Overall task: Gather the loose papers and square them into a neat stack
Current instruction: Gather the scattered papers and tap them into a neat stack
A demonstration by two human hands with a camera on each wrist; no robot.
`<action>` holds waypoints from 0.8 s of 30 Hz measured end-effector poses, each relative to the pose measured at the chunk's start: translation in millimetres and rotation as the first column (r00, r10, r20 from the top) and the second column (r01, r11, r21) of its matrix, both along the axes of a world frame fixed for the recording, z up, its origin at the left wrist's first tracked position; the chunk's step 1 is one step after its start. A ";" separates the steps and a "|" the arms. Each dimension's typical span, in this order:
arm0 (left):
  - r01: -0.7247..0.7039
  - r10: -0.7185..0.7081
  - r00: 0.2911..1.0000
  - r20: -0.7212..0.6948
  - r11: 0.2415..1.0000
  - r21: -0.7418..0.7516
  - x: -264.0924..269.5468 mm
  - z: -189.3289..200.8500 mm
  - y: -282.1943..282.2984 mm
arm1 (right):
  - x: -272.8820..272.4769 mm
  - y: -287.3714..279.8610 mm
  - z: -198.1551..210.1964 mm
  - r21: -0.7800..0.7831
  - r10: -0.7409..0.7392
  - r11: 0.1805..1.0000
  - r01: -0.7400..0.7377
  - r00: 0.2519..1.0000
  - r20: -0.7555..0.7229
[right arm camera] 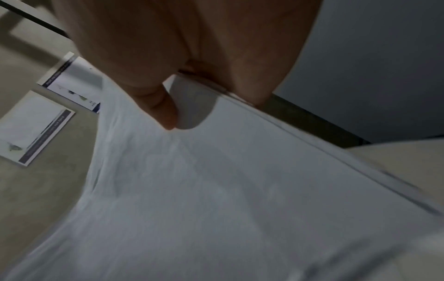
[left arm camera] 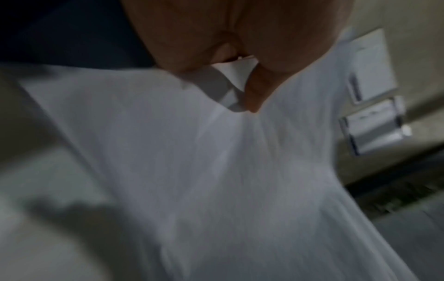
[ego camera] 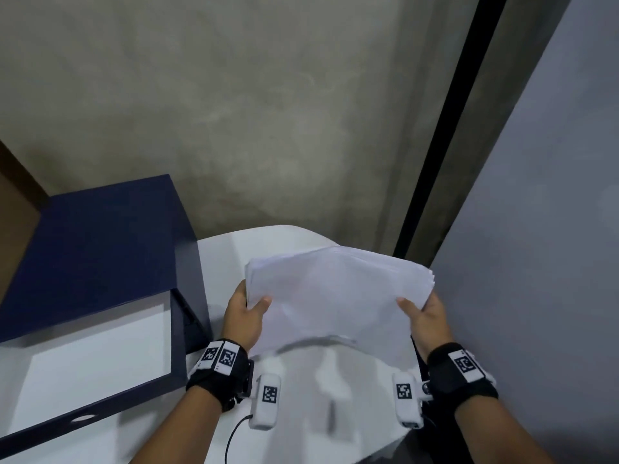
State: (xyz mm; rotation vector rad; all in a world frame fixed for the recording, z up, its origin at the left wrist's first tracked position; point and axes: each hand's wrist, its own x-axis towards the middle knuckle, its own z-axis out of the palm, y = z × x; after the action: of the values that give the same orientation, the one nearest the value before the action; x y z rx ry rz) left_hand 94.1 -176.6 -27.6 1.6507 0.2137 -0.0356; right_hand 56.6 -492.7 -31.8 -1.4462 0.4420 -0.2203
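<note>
A bundle of white papers hangs in the air above a white table, held tilted with its near edge sagging. My left hand grips its left edge, thumb on top and fingers underneath. My right hand grips the right edge the same way. The far edges of the sheets are fanned slightly, not flush. In the left wrist view the thumb presses on the papers. The right wrist view shows the thumb pinching the papers, sheet edges visible along the right.
A dark blue box stands on the table's left, with a blue-framed white panel in front of it. A grey wall rises close on the right. Two printed cards hang on the concrete wall behind.
</note>
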 end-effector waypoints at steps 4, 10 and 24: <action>-0.072 0.075 0.995 -0.068 0.997 0.041 -12.3 -31.2 5.2 | -9.4 18.8 -21.0 -0.075 0.010 0.997 -0.012 1.000 -0.026; -0.081 0.089 0.993 -0.078 0.992 0.098 -13.4 -49.8 8.1 | -15.1 20.8 -31.7 -0.113 -0.015 0.994 0.009 0.998 -0.055; -0.138 0.151 0.986 0.075 0.979 -0.150 -9.8 -21.3 0.8 | -8.4 22.5 -15.0 -0.110 -0.176 0.976 0.188 0.979 0.107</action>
State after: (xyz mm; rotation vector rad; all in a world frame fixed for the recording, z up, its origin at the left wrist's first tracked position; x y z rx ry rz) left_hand 84.3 -175.8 -48.9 1.4850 0.2592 0.1273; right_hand 48.2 -470.2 -46.8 -1.5056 0.4891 -0.4692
